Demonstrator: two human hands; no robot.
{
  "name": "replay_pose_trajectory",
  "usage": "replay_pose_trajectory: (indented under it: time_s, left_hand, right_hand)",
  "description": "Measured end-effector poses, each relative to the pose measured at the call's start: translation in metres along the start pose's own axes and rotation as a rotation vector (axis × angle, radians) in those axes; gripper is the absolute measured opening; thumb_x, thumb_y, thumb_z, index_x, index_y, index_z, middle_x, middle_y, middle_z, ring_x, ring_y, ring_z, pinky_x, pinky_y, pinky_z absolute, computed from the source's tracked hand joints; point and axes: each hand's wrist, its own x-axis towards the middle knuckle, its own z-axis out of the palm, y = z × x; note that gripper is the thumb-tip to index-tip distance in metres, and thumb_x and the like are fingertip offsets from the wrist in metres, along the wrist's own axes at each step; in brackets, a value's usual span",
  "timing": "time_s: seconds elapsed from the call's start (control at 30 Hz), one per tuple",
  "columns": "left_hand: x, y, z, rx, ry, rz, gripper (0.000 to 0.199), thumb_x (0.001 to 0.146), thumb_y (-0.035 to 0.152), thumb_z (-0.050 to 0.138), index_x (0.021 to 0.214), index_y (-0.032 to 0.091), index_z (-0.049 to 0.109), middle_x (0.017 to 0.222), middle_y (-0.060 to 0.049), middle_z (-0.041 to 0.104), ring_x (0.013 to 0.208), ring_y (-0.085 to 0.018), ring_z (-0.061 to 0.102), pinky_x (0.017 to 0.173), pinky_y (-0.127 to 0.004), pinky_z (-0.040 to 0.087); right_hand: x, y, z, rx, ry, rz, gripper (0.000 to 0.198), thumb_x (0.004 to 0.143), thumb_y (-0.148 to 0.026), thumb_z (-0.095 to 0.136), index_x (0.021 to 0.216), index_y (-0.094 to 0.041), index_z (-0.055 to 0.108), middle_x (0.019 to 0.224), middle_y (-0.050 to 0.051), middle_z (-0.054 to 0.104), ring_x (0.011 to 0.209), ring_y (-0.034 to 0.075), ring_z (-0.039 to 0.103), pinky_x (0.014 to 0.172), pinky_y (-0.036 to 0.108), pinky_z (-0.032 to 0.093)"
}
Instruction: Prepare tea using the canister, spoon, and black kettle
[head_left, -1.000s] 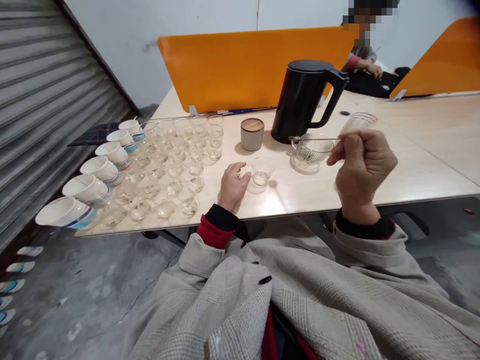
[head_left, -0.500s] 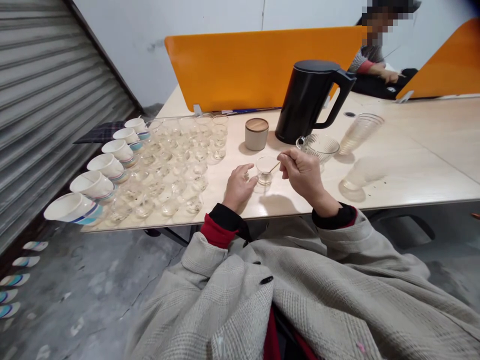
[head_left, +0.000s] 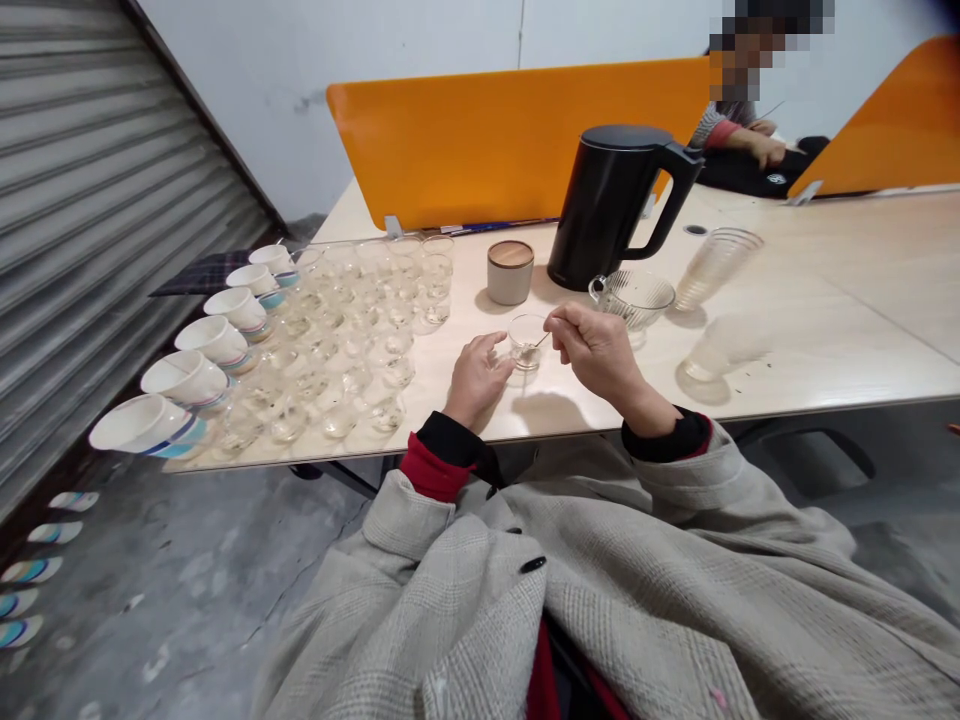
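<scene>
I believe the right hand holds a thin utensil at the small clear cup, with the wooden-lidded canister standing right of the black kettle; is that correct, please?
Not quite: the head view shows the wooden-lidded canister standing left of the black kettle; the right hand does hold a thin utensil at the small clear cup.

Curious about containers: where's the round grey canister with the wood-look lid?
In the head view, the canister stands above centre on the pale table, left of the tall black kettle and beyond the small clear cup.
</scene>
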Motion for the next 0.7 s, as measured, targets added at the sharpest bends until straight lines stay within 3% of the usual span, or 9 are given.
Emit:
replay_pose_trajectory:
  time_s: [0.47, 0.7]
  left_hand:
    - [0.001, 0.000, -0.003, 0.040, -0.023, 0.006, 0.051, 0.082, 0.021, 0.079, 0.133, 0.021, 0.070, 0.138, -0.013, 0.073, 0.131, -0.032, 0.067, 0.117, -0.050, 0.052]
    - [0.000, 0.004, -0.003, 0.040, -0.032, -0.019, 0.052, 0.082, 0.015, 0.074, 0.133, 0.022, 0.070, 0.138, -0.011, 0.075, 0.129, -0.029, 0.068, 0.116, -0.048, 0.052]
  right_hand:
    - [-0.003, -0.009, 0.010, 0.141, 0.054, 0.087, 0.031, 0.104, -0.041, 0.058, 0.080, -0.023, 0.061, 0.062, -0.004, 0.062, 0.048, 0.010, 0.056, 0.055, 0.026, 0.043]
    - [-0.005, -0.018, -0.003, 0.104, 0.170, 0.053, 0.036, 0.105, -0.052, 0.059, 0.082, -0.024, 0.063, 0.062, -0.004, 0.061, 0.048, 0.011, 0.055, 0.053, 0.027, 0.044]
